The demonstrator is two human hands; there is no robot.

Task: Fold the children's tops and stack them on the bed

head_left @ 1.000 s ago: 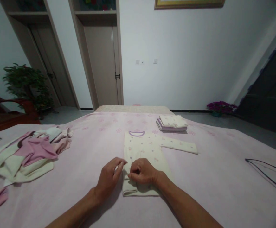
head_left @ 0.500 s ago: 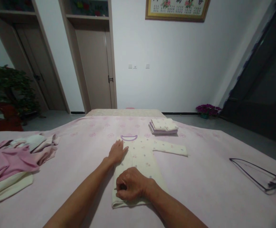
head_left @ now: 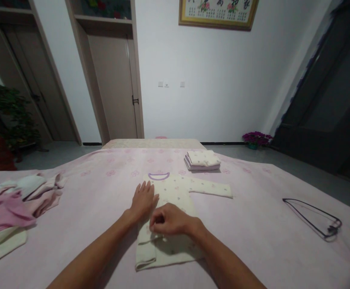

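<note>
A small cream shirt (head_left: 175,192) with a purple collar and flower print lies flat on the pink bedspread (head_left: 247,224). Its left side is folded inward and one sleeve stretches out to the right. My left hand (head_left: 144,199) rests flat with fingers stretched out on the folded left edge. My right hand (head_left: 166,219) is curled closed, pinching the shirt's fabric near the middle of the folded part.
A stack of folded cream and pink clothes (head_left: 203,159) sits beyond the shirt. A pile of unfolded pink and cream clothes (head_left: 9,204) lies at the left. A dark wire hanger (head_left: 313,216) rests at the right. Doors and a potted plant (head_left: 3,116) stand behind.
My left hand has slid back a little along the folded edge. My right hand has moved up the shirt from its lower end toward the middle. The camera view has shifted slightly.
</note>
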